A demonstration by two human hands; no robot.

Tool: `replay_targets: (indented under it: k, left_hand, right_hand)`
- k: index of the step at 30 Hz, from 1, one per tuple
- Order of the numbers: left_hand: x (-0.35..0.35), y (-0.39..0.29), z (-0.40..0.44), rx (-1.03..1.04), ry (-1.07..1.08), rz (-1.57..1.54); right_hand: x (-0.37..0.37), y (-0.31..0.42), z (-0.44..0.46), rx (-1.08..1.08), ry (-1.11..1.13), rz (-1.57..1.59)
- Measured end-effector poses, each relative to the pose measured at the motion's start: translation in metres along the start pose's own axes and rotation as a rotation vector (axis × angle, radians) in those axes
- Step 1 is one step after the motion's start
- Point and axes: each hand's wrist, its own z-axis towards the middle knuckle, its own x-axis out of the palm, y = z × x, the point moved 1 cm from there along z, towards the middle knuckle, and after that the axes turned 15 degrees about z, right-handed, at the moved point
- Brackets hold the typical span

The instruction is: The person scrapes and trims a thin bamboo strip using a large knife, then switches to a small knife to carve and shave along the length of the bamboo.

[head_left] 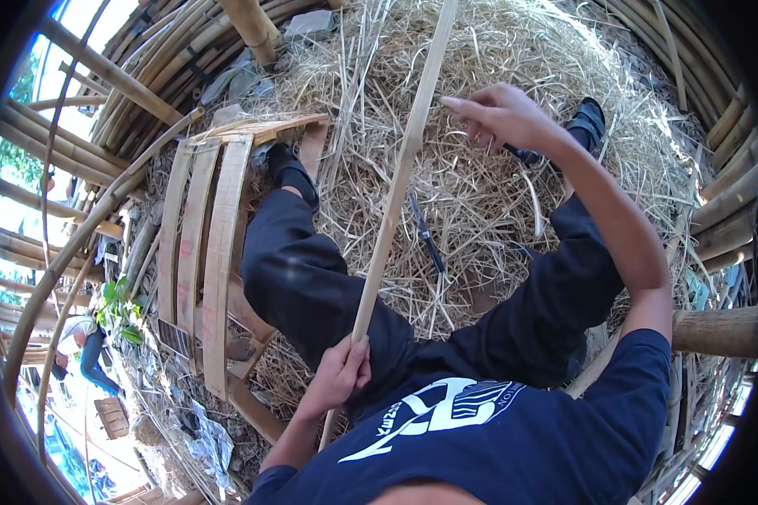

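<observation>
My left hand [338, 374] is closed around the lower part of a long, pale bamboo strip [393, 202]. The strip slants up across my left thigh and past the top of the view, its lower end resting against my shirt. To the right of the strip, my right hand [499, 116] hangs in the air, apart from it. Its fingers are loosely bent and spread, and no held thing shows. Just below that hand is a dark object [524, 156] whose kind I cannot make out. A knife with a black handle [432, 255] lies on the straw between my legs.
Loose straw [480, 219] covers the ground. A slatted wooden frame [195, 252] stands beside my left leg. Bamboo poles [67, 143] form a railing around me, with a thick post [251, 29] at the top. Another person [88, 349] bends over beyond the railing at left.
</observation>
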Motion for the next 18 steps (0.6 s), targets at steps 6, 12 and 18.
replay_targets:
  k: [6, 12, 18]
  left_hand:
    - [-0.012, -0.041, 0.023, 0.008, 0.088, -0.063]
    - [-0.036, -0.073, 0.068, 0.022, 0.063, -0.152]
    - [-0.059, -0.100, 0.127, 0.067, 0.202, -0.325]
  right_hand:
    - [0.051, 0.002, -0.001, 0.046, 0.182, 0.563]
    - [0.072, -0.004, -0.006, 0.057, 0.082, 0.743]
    - [0.134, -0.094, 0.019, -0.047, 0.269, -0.586]
